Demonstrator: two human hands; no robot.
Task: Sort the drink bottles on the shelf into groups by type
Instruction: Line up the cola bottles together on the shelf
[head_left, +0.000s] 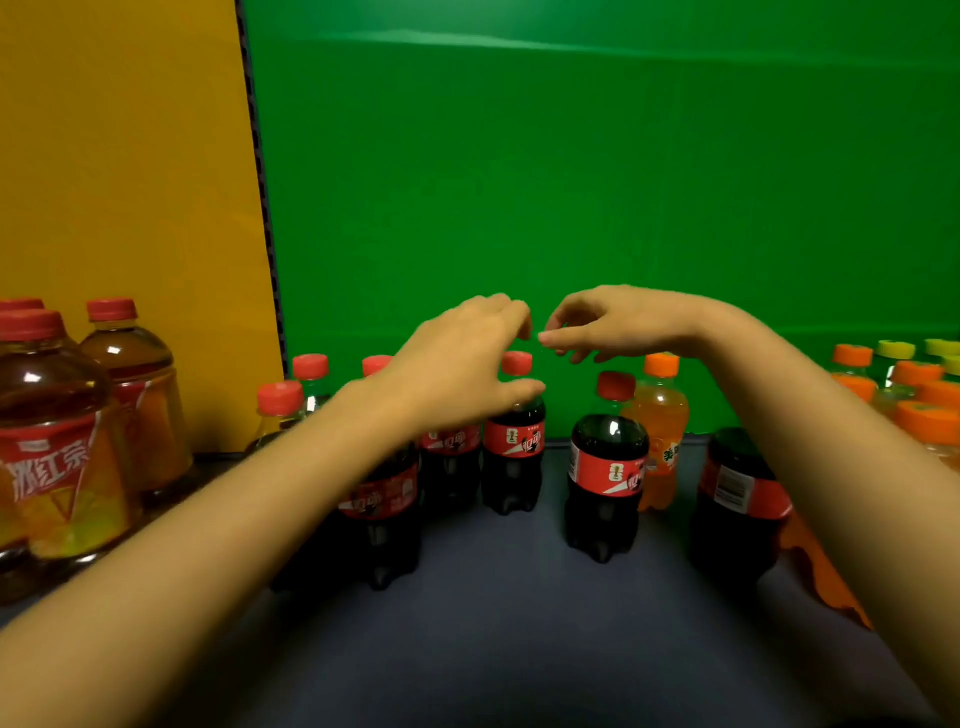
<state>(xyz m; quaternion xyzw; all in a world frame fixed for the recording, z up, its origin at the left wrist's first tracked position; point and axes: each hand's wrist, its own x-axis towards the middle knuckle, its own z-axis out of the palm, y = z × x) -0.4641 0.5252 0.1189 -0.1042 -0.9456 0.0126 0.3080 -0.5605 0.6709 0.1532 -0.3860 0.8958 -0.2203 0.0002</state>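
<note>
Several small cola bottles with red caps and red labels stand on the dark shelf (498, 623). My left hand (457, 364) hovers with spread fingers just over the back cola bottle (514, 457), its thumb near the bottle's shoulder. My right hand (623, 322) floats higher, fingers apart and empty, above a lone cola bottle (605, 478) and an orange soda bottle (662, 431). Another cola bottle (737, 499) is partly hidden behind my right forearm. More cola bottles (384, 499) sit behind my left forearm.
Large iced-tea bottles (57, 441) with red caps stand at the left, before a yellow panel. A cluster of orange-capped and yellow-capped bottles (914, 384) fills the right edge. A green wall backs the shelf.
</note>
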